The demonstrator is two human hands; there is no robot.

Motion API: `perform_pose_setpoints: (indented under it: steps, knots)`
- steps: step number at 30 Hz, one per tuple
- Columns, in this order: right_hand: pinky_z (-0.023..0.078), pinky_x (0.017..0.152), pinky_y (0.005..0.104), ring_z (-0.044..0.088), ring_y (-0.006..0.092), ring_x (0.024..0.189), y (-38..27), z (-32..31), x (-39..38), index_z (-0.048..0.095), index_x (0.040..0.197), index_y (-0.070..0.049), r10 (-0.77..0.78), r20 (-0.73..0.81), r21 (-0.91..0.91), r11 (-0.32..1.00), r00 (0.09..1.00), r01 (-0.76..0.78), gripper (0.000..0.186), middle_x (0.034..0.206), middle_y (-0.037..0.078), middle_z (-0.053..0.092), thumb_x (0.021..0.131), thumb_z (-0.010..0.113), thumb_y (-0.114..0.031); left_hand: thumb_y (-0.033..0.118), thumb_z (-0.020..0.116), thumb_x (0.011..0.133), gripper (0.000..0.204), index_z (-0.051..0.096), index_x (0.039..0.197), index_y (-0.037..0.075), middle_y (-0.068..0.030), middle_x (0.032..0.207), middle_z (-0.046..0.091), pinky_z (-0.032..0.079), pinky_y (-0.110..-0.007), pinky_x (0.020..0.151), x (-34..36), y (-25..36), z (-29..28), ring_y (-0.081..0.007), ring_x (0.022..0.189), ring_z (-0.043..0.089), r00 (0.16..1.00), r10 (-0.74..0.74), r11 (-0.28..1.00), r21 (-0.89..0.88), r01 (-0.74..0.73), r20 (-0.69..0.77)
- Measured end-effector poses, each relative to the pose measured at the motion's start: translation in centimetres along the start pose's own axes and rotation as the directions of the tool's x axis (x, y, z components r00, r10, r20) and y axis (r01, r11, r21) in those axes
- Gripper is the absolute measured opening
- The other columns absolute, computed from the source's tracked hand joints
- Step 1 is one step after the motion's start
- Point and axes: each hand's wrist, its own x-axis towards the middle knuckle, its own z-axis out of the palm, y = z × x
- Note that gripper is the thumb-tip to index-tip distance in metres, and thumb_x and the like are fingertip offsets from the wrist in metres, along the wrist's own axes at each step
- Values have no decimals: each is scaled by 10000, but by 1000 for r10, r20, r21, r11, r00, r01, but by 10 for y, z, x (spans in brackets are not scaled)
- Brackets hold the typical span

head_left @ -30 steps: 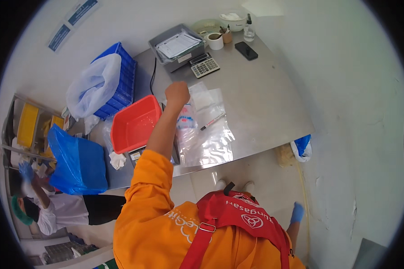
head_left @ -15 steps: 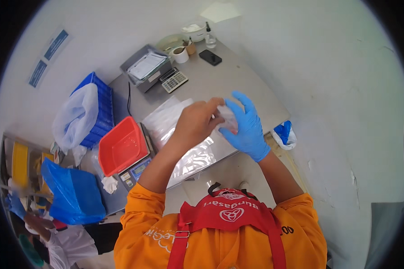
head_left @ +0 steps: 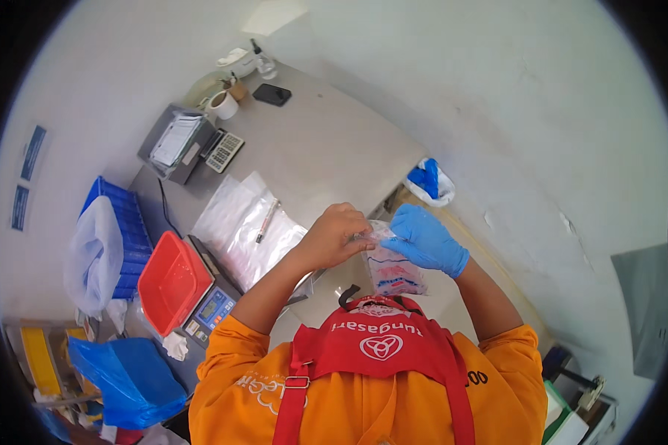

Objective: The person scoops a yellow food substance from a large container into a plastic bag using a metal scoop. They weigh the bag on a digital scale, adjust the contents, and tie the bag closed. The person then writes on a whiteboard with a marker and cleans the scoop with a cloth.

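A small clear plastic bag (head_left: 395, 273) with blue and reddish markings hangs between my hands, just past the table's near edge and close to my red apron. My bare left hand (head_left: 335, 236) pinches its top at the left corner. In a blue glove, my right hand (head_left: 429, 241) is closed on the top at the other side. The fingertips of both hands overlap the bag's mouth, so I cannot tell whether it is sealed. Left of my left hand, flat clear bags (head_left: 234, 216) lie on the table with a pen (head_left: 268, 221) on them.
On the left stand a scale (head_left: 214, 305) with a red tray (head_left: 172, 282), a lined blue crate (head_left: 130, 241) and a blue plastic bag (head_left: 137, 382). Farther back are a calculator (head_left: 224, 151), a paper box (head_left: 174, 144) and a phone (head_left: 272, 94). A lined bin (head_left: 441, 189) stands beyond the table's right edge.
My view has turned, so the table sits farther left. Both hands have come off the tabletop toward my body, and the bag now hangs in full sight. The pen has come into view.
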Motion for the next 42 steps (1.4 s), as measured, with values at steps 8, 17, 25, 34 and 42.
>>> perform_pose_setpoints:
  steps: [8, 17, 25, 34, 42]
  knots:
    - [475, 817, 443, 592, 355, 924, 18, 46, -79, 702, 811, -28, 337, 66, -70, 941, 939, -332, 468, 911, 208, 623, 816, 700, -496, 120, 729, 783, 132, 674, 899, 90, -122, 1349, 538, 368, -467, 1059, 67, 34, 56, -331, 1235, 523, 968, 231, 970, 61, -237, 93]
    - [501, 839, 469, 641, 389, 912, 42, 62, -134, 717, 808, -72, 340, -365, 62, 938, 867, -342, 352, 998, 180, 663, 793, 735, -423, 150, 665, 878, 159, 668, 1000, 49, -203, 1302, 555, 516, -409, 889, 32, -17, 137, -380, 1059, 620, 846, -111, 924, -259, 280, 521]
    - [510, 792, 478, 641, 411, 900, 110, 183, -193, 698, 803, -35, 800, 19, 351, 557, 600, -753, 414, 937, 224, 663, 858, 622, -438, 52, 698, 851, 334, 612, 1174, 54, -127, 1163, 621, 540, -335, 829, 35, -11, 166, -263, 995, 650, 901, -310, 852, -331, 405, 304]
    - [487, 700, 363, 617, 190, 763, 230, 315, -203, 718, 930, 19, 982, 147, 731, -27, 119, -682, 333, 814, 125, 669, 918, 618, -298, 62, 690, 887, 300, 614, 1173, 9, -112, 1119, 668, 537, -331, 836, -56, -37, 110, -200, 963, 667, 668, -734, 648, -166, 743, 127]
    - [507, 812, 313, 656, 195, 874, 267, 362, -25, 684, 1161, 14, 918, 170, 877, 25, 359, -480, 362, 997, 123, 723, 921, 631, -252, 101, 687, 912, 304, 602, 1190, 12, -111, 1161, 680, 533, -331, 859, -140, -10, 115, -209, 1012, 678, 336, -939, 310, -254, 916, 68]
